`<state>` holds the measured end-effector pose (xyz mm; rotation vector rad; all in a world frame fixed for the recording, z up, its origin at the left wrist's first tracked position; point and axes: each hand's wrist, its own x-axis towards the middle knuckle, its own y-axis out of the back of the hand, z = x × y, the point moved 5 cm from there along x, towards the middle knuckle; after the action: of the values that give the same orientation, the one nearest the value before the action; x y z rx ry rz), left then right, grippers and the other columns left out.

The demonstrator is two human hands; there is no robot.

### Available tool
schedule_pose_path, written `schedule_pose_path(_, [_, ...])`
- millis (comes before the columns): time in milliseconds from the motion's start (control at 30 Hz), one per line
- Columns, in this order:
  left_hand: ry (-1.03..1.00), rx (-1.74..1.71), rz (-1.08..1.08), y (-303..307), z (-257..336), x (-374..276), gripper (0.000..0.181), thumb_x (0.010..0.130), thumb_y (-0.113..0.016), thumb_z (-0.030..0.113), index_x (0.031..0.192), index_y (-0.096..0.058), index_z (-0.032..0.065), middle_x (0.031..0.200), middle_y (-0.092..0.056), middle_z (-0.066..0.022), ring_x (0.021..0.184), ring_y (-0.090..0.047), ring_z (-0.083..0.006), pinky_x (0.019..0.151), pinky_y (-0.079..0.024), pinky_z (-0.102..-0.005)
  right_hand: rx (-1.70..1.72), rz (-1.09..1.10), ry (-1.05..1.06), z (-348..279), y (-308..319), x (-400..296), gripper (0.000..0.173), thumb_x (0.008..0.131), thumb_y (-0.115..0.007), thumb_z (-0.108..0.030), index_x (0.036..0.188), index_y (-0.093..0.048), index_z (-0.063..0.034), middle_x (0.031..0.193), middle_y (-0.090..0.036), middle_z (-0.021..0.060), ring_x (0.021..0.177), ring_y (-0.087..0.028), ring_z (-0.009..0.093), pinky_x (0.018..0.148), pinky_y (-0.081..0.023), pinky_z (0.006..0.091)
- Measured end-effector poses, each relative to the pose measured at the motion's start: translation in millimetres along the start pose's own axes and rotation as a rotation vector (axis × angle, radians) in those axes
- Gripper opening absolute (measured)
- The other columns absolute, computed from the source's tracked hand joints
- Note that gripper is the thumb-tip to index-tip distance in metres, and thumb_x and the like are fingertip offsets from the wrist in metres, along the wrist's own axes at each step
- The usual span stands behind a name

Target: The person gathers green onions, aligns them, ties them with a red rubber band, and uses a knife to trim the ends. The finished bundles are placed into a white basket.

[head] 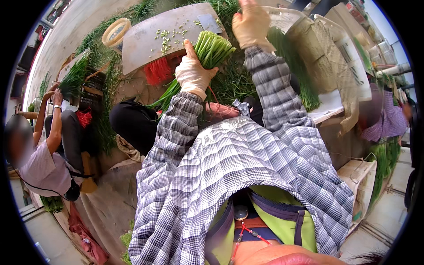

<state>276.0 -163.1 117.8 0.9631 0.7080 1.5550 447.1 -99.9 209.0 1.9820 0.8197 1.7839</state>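
My left hand (195, 74), in a pale glove with bare fingertips, grips a bunch of garlic chives (213, 49). Its evenly cut pale ends point up and right; the green leaves trail down toward my lap. Raised at the top right is my right hand (251, 26), also gloved and slightly blurred. Whether anything is between its fingers cannot be made out. Behind the bunch a grey board (142, 43) carries scattered cut stem ends (165, 41) and a flat metal blade (210, 24). Red ties (158, 71) hang below the board's near edge.
A round plastic tub (116, 33) stands at the board's left end. Loose chives (238, 81) cover the ground beneath. To the right, white crates (354, 59) stand beside more chives (291, 66) and sacking (318, 49). Another person (49, 159) at left handles chives; one more sits far right.
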Motion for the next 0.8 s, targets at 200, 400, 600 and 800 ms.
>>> schedule_pose_path(200, [0.033,-0.023,-0.051,-1.6,0.9,0.0,0.122,0.052,-0.085,0.037,0.141,-0.009,0.0004,0.093,-0.06,-0.0127,0.082,-0.061,-0.028,0.069,-0.05,-0.0361,0.545,-0.029,0.356,-19.1,44.8,-8.3,0.025,0.079,-0.066,-0.024,0.1,-0.066,-0.0106,0.095,-0.066,0.006,0.089,-0.063,0.021,0.08,-0.049,0.0326])
schedule_pose_path(400, [0.001,-0.052,-0.081,-13.5,4.4,-4.2,0.118,0.054,-0.084,0.036,0.142,-0.01,0.007,0.102,-0.061,-0.0149,0.088,-0.062,-0.0301,0.074,-0.05,-0.0351,0.086,-0.237,0.345,-35.7,3.9,-39.3,0.018,0.082,-0.062,-0.03,0.086,-0.068,-0.0134,0.093,-0.068,0.0002,0.09,-0.062,0.018,0.083,-0.046,0.0315])
schedule_pose_path(600, [0.021,-0.149,-0.056,-9.6,-4.0,-1.1,0.12,0.052,-0.084,0.036,0.141,-0.012,0.0035,0.098,-0.061,-0.014,0.085,-0.062,-0.0285,0.072,-0.051,-0.0338,-0.144,-0.177,0.015,21.3,19.0,-14.3,0.043,0.076,-0.062,-0.04,0.105,-0.06,-0.0077,0.092,-0.063,0.0118,0.082,-0.06,0.027,0.072,-0.046,0.0371])
schedule_pose_path(800, [-0.004,-0.56,-0.034,-8.5,-10.1,2.5,0.115,0.052,-0.086,0.027,0.14,-0.015,0.0064,0.112,-0.061,-0.0107,0.094,-0.062,-0.0232,0.081,-0.048,-0.0282,0.136,-0.06,0.301,-3.2,43.0,-41.6,0.041,0.077,-0.061,-0.047,0.106,-0.063,-0.0169,0.112,-0.061,-0.0022,0.103,-0.056,0.016,0.099,-0.028,0.0426])
